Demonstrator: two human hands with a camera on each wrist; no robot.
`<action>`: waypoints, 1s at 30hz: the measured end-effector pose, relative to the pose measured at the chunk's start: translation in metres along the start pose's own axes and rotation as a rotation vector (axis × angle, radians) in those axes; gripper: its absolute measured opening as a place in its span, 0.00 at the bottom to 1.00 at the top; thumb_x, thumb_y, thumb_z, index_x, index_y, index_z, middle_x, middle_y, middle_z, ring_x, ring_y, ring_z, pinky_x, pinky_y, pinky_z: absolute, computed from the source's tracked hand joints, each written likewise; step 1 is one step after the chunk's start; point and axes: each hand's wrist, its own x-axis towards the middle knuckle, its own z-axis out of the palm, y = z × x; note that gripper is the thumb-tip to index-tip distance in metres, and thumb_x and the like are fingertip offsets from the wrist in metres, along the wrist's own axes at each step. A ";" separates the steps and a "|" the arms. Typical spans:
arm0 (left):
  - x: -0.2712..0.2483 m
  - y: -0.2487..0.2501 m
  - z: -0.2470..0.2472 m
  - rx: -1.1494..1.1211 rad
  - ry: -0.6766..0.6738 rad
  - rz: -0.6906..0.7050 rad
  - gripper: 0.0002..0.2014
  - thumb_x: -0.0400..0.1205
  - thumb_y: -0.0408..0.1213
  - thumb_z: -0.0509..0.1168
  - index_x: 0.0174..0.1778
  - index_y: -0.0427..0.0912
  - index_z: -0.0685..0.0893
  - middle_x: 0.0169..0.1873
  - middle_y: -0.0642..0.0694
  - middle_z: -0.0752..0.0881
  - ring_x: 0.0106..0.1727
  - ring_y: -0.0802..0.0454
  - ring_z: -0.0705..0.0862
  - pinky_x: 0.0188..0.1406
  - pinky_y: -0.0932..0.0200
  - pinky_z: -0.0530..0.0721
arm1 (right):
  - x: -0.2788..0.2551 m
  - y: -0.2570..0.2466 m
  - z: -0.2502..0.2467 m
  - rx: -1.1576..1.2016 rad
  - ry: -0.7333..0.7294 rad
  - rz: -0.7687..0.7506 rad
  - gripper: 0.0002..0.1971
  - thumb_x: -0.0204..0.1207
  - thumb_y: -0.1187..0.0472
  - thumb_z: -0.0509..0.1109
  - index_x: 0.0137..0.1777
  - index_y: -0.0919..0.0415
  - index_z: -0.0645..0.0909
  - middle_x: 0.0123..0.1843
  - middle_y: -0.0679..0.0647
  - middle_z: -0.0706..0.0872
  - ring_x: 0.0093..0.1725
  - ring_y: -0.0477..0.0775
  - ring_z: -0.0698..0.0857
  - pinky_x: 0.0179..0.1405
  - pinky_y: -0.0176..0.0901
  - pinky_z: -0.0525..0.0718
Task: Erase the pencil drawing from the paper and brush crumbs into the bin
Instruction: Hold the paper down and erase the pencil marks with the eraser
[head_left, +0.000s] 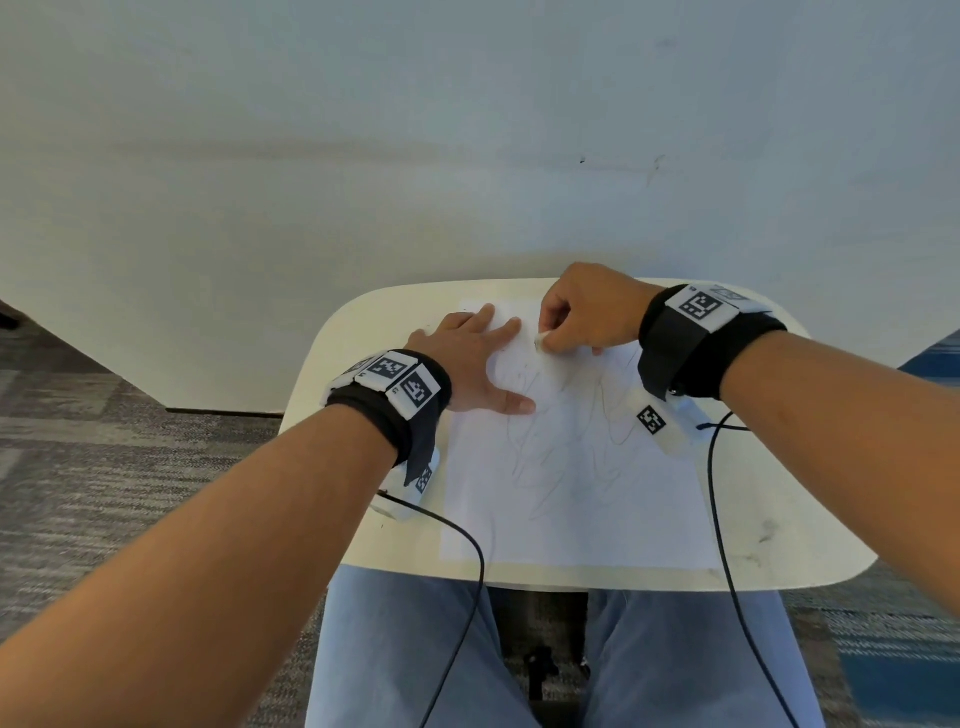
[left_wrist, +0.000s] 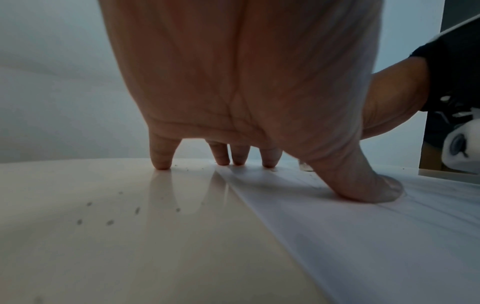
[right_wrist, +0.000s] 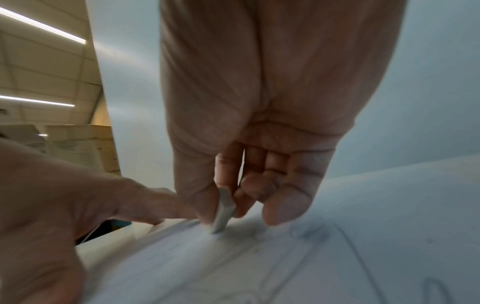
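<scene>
While flat and spread on the paper, left hand; right hand pinching eraser.

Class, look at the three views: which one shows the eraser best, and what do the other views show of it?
The right wrist view: the eraser shows close up, pinched by the right hand, its tip on the paper. The head view shows only a small pale end. The left wrist view does not clearly show it.
</scene>
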 end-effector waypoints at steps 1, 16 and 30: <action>0.000 0.000 0.000 0.000 -0.001 0.000 0.55 0.69 0.76 0.63 0.86 0.63 0.41 0.87 0.53 0.40 0.86 0.51 0.41 0.81 0.32 0.53 | -0.001 -0.001 0.002 -0.013 -0.056 -0.013 0.05 0.70 0.55 0.79 0.37 0.55 0.88 0.33 0.50 0.88 0.27 0.53 0.85 0.28 0.41 0.86; 0.001 0.000 0.000 -0.005 0.016 0.004 0.55 0.69 0.76 0.64 0.86 0.62 0.42 0.87 0.54 0.40 0.86 0.52 0.42 0.81 0.33 0.54 | -0.004 0.011 -0.002 0.051 0.010 0.012 0.07 0.72 0.57 0.77 0.39 0.61 0.89 0.31 0.51 0.89 0.29 0.57 0.90 0.34 0.45 0.90; 0.009 0.039 -0.012 0.009 0.074 0.099 0.51 0.72 0.68 0.70 0.85 0.46 0.58 0.87 0.48 0.53 0.86 0.49 0.54 0.77 0.43 0.68 | -0.015 0.028 -0.005 0.238 0.123 0.071 0.06 0.74 0.60 0.76 0.45 0.63 0.89 0.34 0.59 0.90 0.27 0.52 0.88 0.37 0.45 0.91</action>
